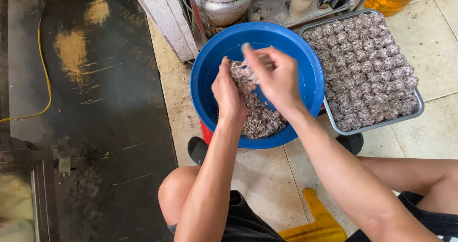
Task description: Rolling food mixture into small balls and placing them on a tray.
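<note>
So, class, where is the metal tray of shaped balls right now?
In the head view, the metal tray sits upper right on the tiled floor, touching the blue basin on its right side.

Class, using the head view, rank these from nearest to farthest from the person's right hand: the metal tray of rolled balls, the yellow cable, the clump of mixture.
1. clump of mixture, touching the right hand
2. metal tray, right
3. yellow cable, far left
</note>
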